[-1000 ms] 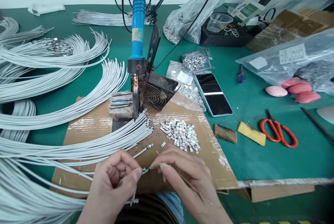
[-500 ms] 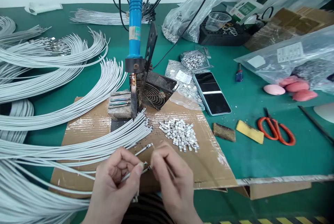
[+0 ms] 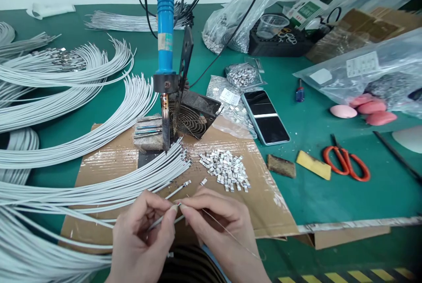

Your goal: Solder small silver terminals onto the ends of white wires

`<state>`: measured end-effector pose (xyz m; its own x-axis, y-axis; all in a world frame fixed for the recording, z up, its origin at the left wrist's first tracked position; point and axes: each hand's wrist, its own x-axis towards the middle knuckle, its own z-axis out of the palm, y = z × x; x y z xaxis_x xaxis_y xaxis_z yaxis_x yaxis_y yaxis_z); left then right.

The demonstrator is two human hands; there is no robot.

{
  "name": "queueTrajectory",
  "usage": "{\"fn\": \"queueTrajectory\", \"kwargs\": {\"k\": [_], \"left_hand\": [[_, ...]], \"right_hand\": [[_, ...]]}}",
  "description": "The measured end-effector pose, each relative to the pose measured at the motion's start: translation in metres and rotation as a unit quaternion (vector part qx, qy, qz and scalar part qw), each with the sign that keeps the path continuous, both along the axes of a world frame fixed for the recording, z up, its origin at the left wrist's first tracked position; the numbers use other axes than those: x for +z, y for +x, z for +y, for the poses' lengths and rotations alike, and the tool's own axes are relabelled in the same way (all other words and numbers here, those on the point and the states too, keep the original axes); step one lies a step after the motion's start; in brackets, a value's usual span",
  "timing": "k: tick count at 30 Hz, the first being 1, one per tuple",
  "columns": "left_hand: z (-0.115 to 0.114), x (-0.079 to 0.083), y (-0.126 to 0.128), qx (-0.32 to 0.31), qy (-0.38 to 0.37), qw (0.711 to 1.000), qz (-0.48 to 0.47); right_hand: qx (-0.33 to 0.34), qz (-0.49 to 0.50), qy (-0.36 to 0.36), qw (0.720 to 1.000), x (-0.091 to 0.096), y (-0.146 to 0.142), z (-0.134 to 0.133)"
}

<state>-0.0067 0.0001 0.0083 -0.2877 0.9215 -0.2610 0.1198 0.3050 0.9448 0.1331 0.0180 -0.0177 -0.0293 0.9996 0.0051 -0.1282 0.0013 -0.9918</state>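
Observation:
My left hand is closed, thumb and forefinger pinching the end of a white cable. Its fingertips meet those of my right hand over a tiny connector end, mostly covered by the fingers. A thin, solder-like wire runs out from between my right fingers. Just beyond the hands, another white cable with a metal connector lies on the cardboard. One loose metal connector rests beside a pile of small metal connectors. Above stands a soldering iron, tip down.
Bundles of white cables cover the left side. A small fan sits behind the iron. To the right are a phone, sponge pieces, orange-handled scissors, a small screwdriver and plastic bags.
My right hand has come in to touch my left fingertips. The thin wire now shows across my right hand, and a loose connector is visible beyond it. The view has shifted slightly.

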Motion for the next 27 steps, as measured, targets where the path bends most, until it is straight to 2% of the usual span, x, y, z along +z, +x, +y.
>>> {"fn": "queueTrajectory", "kwargs": {"k": [3, 6, 8, 11, 14, 16, 17, 19, 22, 27], "left_hand": [[-0.004, -0.005, 0.000, -0.013, 0.025, 0.996, 0.081], [-0.008, -0.009, 0.003, -0.013, 0.024, 0.994, 0.107], [-0.010, -0.011, 0.005, -0.008, 0.000, 0.997, 0.081], [-0.010, -0.013, 0.005, -0.009, -0.034, 0.999, -0.008], [-0.005, -0.009, 0.002, -0.010, -0.063, 0.992, -0.106], [0.001, -0.005, -0.001, -0.009, -0.082, 0.987, -0.140], [0.005, -0.003, -0.001, -0.009, -0.091, 0.985, -0.146], [0.011, -0.001, -0.002, -0.011, -0.106, 0.984, -0.145], [0.016, -0.001, -0.001, -0.016, -0.119, 0.983, -0.140], [0.018, 0.000, 0.001, -0.029, -0.112, 0.984, -0.137]], "right_hand": [[-0.009, -0.023, 0.002, 1.000, 0.006, 0.002, 0.002], [-0.040, -0.050, 0.013, 0.998, 0.001, -0.003, -0.003], [-0.098, -0.058, 0.028, 0.993, -0.008, -0.013, -0.010], [-0.165, -0.057, 0.052, 0.983, -0.020, -0.031, -0.022], [-0.195, -0.079, 0.136, 0.968, -0.023, -0.038, -0.025], [-0.171, -0.107, 0.179, 0.963, -0.020, -0.030, -0.020], [-0.138, -0.120, 0.176, 0.967, -0.018, -0.023, -0.015], [-0.071, -0.129, 0.129, 0.981, -0.013, -0.005, -0.006], [-0.033, -0.123, 0.070, 0.989, -0.009, 0.019, 0.007], [0.064, -0.172, 0.048, 0.982, 0.000, 0.024, 0.016]]}}
